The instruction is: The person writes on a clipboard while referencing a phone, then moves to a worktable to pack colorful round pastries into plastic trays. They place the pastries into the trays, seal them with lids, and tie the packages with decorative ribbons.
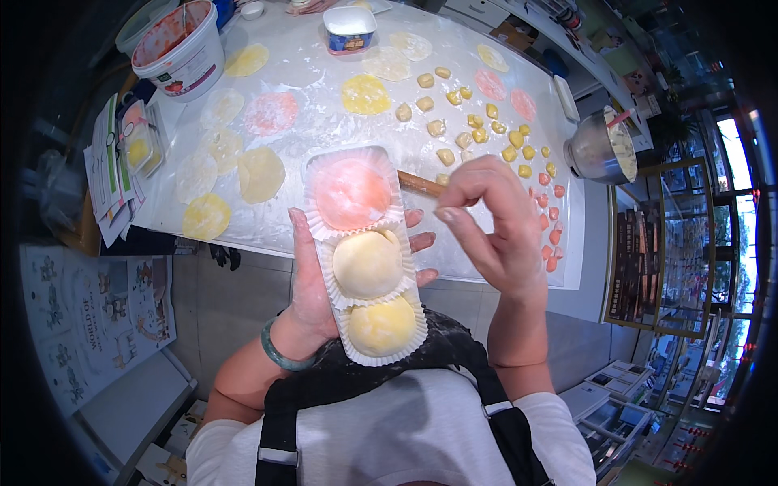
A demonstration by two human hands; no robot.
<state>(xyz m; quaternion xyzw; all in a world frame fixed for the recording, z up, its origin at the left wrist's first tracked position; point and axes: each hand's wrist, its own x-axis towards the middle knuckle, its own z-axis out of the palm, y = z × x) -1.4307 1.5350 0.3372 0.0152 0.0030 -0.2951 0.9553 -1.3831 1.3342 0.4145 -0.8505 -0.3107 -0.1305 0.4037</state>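
Note:
My left hand (310,291), with a green bangle at its wrist, supports a narrow white tray (380,152) from below, its fingers wrapping around the far side. Three round filled dough balls sit in it in fluted paper cups: a pink one (352,193) at the far end, a cream one (367,264) in the middle and a yellow one (382,326) nearest my body. White powder dusts them. My right hand (495,231) is raised to the right of the tray, thumb and index fingertips together, with nothing visible between them. Behind it lies a wooden rolling pin (419,183), partly hidden.
Flat dough rounds, such as a yellow one (365,94), and several small dough pieces (515,139) lie on the floured table (316,121). A stained white bucket (185,61), a white tub (349,30), a plastic box (141,146) and a metal mixing bowl (602,149) stand around the edges.

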